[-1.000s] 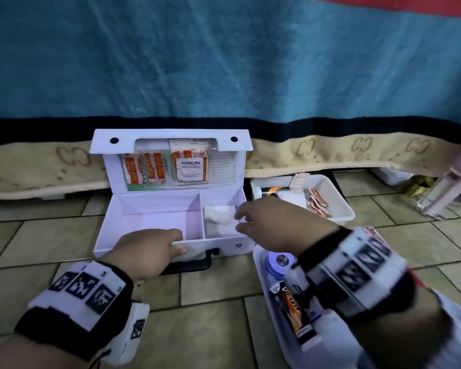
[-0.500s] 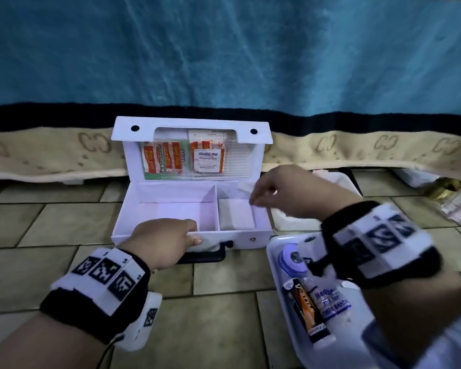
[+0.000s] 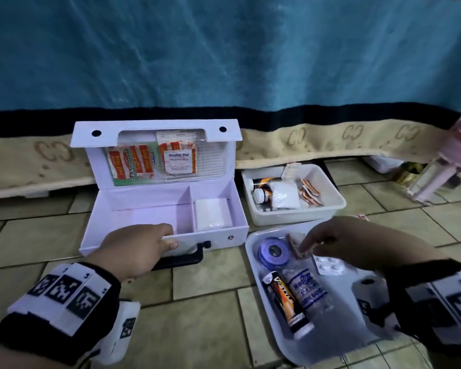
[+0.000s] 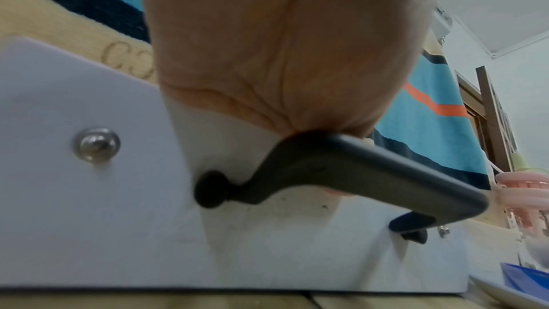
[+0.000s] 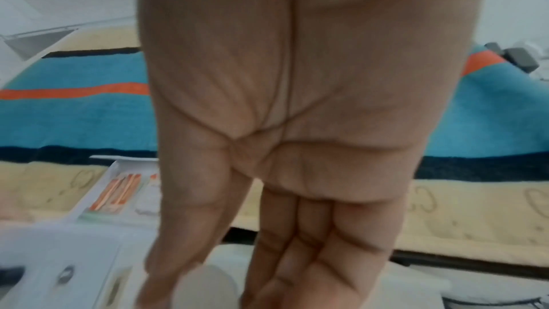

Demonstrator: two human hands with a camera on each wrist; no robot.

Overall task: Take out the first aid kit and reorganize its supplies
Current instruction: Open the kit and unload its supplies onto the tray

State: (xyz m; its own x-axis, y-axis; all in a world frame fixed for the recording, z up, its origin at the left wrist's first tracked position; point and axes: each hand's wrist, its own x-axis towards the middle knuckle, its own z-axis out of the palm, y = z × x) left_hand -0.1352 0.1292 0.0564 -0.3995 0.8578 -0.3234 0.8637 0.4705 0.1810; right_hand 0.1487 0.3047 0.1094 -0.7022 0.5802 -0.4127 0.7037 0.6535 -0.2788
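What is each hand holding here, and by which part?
The left hand grips the first aid kit by its front wall, above the black handle. The right hand holds nothing; straight fingers reach into the tray.

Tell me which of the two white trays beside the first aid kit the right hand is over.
The near flat tray, holding the blue tape roll and bandage pack. The right hand hangs above it; the deeper tray sits farther back.

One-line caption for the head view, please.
Left hand steadies the open first aid kit by its front wall while the right hand reaches into the near tray of supplies.
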